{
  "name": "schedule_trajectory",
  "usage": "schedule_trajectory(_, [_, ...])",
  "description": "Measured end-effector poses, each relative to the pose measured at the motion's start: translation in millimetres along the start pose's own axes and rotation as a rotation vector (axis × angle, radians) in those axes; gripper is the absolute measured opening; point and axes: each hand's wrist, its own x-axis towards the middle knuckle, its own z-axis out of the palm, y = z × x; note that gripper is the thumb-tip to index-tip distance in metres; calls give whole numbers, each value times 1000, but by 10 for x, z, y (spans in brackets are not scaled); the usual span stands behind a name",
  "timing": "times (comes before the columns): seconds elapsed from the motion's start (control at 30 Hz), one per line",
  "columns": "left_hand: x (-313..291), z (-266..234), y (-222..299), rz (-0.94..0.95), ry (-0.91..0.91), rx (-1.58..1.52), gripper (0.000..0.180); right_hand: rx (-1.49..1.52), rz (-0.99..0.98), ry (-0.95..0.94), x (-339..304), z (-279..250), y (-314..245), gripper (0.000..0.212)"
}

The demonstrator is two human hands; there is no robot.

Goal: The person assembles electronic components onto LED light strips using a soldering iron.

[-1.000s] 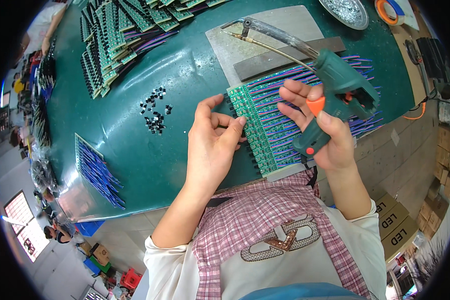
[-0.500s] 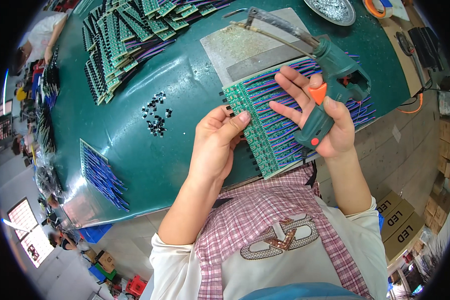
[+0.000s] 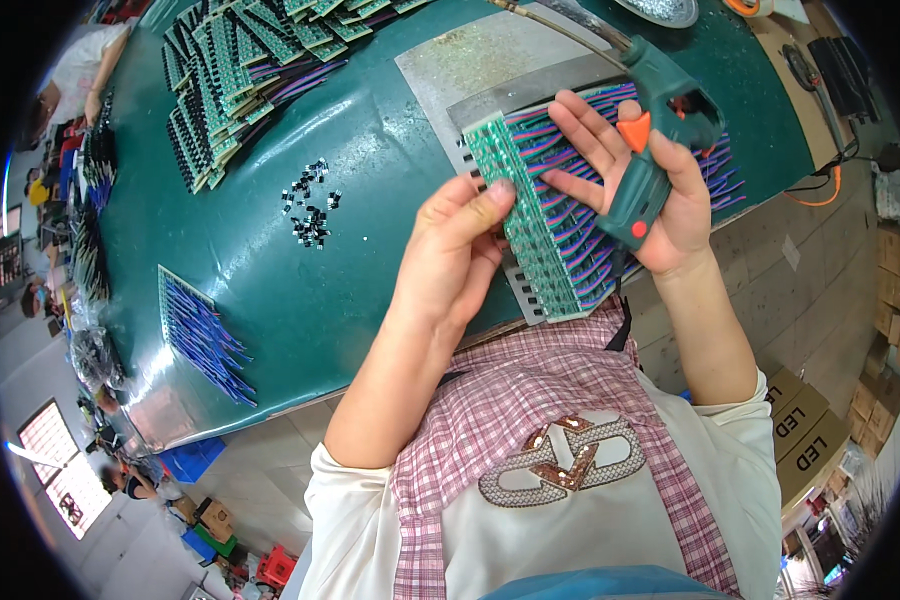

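My left hand (image 3: 448,245) pinches the left edge of a green circuit board panel (image 3: 542,235) between thumb and fingers. The panel is tilted, with black parts along its left edge and rows of blue, pink and black wires (image 3: 598,262) running off to the right. My right hand (image 3: 688,222) holds a green soldering gun (image 3: 642,198) with an orange trigger. Its handle rests in the palm under the thumb, while several fingers stretch out over the wires. The gun's long metal tip points up and left, partly cut off by the frame's upper edge.
A metal plate (image 3: 432,75) lies beyond the panel. Small black components (image 3: 312,210) are scattered on the green table (image 3: 360,320). A wired board (image 3: 202,335) lies at the left, and stacked boards (image 3: 225,90) at the far left. A metal dish (image 3: 665,8) and cartons (image 3: 810,450) are at the right.
The panel's left edge has lifted and tilted to the right, with my left hand following. The soldering gun's tip has moved higher in the view, and its handle has turned slightly.
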Motion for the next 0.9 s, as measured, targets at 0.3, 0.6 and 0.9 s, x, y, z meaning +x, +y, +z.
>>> schedule_trajectory(0.3, [-149,-67,91,205,486,882,22,-201,-35,-5,67,-118,16,27])
schedule_trajectory(0.6, [-220,-63,-3,536,626,1717,56,-286,-103,-43,-195,139,-337,34])
schedule_trajectory(0.9, [-303,-219,-176,653,86,2073,68,-1832,-607,29,416,272,-292,63])
